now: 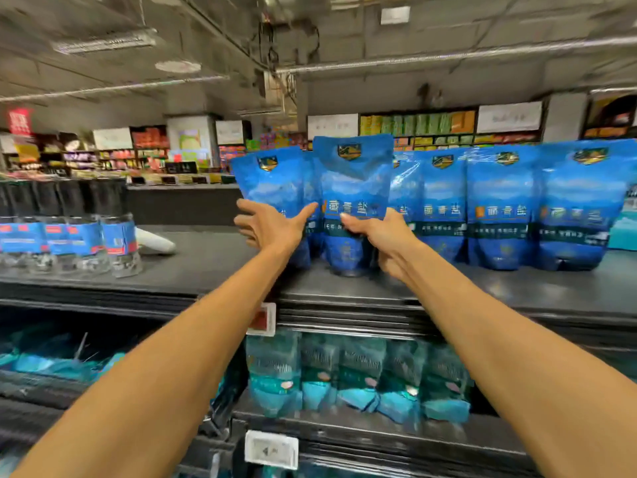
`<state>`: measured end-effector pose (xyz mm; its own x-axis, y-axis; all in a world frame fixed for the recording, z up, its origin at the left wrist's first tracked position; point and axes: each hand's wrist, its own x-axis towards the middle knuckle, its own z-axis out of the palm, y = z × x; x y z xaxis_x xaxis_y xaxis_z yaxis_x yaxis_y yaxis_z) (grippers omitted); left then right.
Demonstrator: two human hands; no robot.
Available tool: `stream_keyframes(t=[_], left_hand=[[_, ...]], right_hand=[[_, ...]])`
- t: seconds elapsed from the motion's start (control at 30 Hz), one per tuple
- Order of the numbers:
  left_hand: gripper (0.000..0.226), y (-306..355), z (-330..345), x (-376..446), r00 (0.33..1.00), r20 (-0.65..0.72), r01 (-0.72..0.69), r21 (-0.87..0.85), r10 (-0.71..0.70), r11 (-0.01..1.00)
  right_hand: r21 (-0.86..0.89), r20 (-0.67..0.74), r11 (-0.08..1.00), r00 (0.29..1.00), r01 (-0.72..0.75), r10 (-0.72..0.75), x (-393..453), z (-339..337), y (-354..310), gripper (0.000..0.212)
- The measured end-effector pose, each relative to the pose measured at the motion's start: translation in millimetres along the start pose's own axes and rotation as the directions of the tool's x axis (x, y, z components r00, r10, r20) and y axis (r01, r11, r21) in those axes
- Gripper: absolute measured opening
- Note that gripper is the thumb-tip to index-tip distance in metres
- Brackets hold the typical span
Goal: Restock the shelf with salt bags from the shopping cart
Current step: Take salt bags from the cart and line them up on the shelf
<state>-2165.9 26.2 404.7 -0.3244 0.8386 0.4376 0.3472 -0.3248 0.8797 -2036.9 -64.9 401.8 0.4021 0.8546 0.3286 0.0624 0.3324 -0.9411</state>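
Blue glossy salt bags are lined up standing on the dark top shelf [517, 291]; each carries a small crest-shaped emblem near the top, a row of large pale Chinese characters across the middle, and a dark green band of smaller print that is too blurred to be read. On the front bag [353, 188] the last large character can be made out as 盐.

The front bag is pinched at mid-height by the right hand [382, 236], thumb laid across the printed face, fingers curled behind. It is held upright, its rounded base at the shelf surface; contact cannot be confirmed.

The left hand [269, 225] is spread open, fingers straight, against the face of the leftmost bag [272, 181], thumb reaching toward the front bag's left edge. Nothing is gripped by it.

More of the same bags [499, 205] are ranged to the right, shoulder to shoulder, film creased and reflective.

Clear jars with blue and red labels [82, 239] are noted at the shelf's left; a white rounded object [155, 240] lies beside them. Teal pouches [358, 377] are packed on the shelf below. Two price tags [263, 319] are fixed to the shelf edges, unreadable.
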Motion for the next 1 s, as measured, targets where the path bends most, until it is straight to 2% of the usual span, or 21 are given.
stream_keyframes(t=[0.1, 0.13, 0.17, 0.23, 0.27, 0.3, 0.37, 0.43, 0.47, 0.63, 0.73, 0.9, 0.97, 1.0], left_hand=[[0.120, -15.5, 7.5, 7.2, 0.994, 0.085, -0.072, 0.029, 0.069, 0.997], [0.112, -21.2, 6.8, 10.7, 0.986, 0.142, -0.091, 0.052, 0.083, 0.994], [0.104, -27.9, 3.3, 14.0, 0.972, 0.214, -0.115, 0.090, 0.094, 0.989], [0.095, -42.8, -8.5, 18.5, 0.934, 0.344, -0.185, 0.236, 0.096, 0.954], [0.093, -49.8, -15.5, 20.0, 0.918, 0.385, -0.233, 0.335, 0.093, 0.913], [0.089, -55.0, -22.1, 21.4, 0.903, 0.418, -0.285, 0.407, 0.101, 0.868], [0.077, -59.8, -29.2, 24.7, 0.862, 0.487, -0.345, 0.361, 0.141, 0.866], [0.065, -57.3, -32.7, 25.9, 0.833, 0.526, -0.338, 0.244, 0.169, 0.909], [0.061, -54.8, -34.0, 26.5, 0.831, 0.529, -0.333, 0.229, 0.170, 0.915], [0.057, -52.5, -37.4, 26.0, 0.835, 0.522, -0.320, 0.205, 0.174, 0.925], [0.062, -54.0, -36.3, 22.1, 0.839, 0.509, -0.335, 0.203, 0.193, 0.920], [0.072, -53.9, -38.6, 18.2, 0.848, 0.518, -0.262, 0.232, 0.108, 0.937], [0.079, -51.5, -42.0, 16.1, 0.852, 0.519, -0.237, 0.251, 0.076, 0.939], [0.083, -49.9, -44.1, 15.0, 0.854, 0.516, -0.231, 0.258, 0.068, 0.938]], right_hand=[[-0.093, 0.058, 0.995, 0.998, 0.034, -0.028, 9.4, 6.1, 14.0, 0.035], [-0.221, 0.056, 0.970, 0.995, 0.096, -0.086, 11.8, 3.6, 15.0, 0.033], [-0.419, 0.045, 0.895, 0.988, 0.153, -0.147, 13.9, -0.1, 14.2, 0.031], [-0.777, -0.016, 0.616, 0.974, 0.129, -0.224, 12.7, -9.6, 11.9, 0.050], [-0.857, -0.053, 0.510, 0.973, 0.070, -0.223, 10.2, -13.0, 10.8, 0.061], [-0.879, -0.072, 0.475, 0.975, 0.038, -0.212, 7.7, -13.8, 9.6, 0.066], [-0.838, -0.056, 0.544, 0.983, 0.050, -0.177, 5.7, -12.2, 9.8, 0.063], [-0.754, -0.047, 0.654, 0.988, 0.060, -0.145, 6.8, -7.1, 10.8, 0.055], [-0.742, -0.055, 0.668, 0.988, 0.057, -0.144, 7.9, -5.3, 10.7, 0.053], [-0.791, -0.090, 0.609, 0.974, 0.056, -0.207, 9.8, -0.6, 16.0, 0.054], [-0.793, -0.097, 0.608, 0.976, 0.041, -0.193, 9.5, 2.5, 18.6, 0.065], [-0.772, -0.105, 0.636, 0.986, 0.000, -0.127, 8.6, 0.0, 21.3, 0.052], [-0.770, -0.114, 0.638, 0.985, -0.004, -0.131, 6.1, -2.8, 22.5, 0.064], [-0.772, -0.117, 0.635, 0.984, -0.005, -0.134, 4.5, -3.8, 22.7, 0.076]])
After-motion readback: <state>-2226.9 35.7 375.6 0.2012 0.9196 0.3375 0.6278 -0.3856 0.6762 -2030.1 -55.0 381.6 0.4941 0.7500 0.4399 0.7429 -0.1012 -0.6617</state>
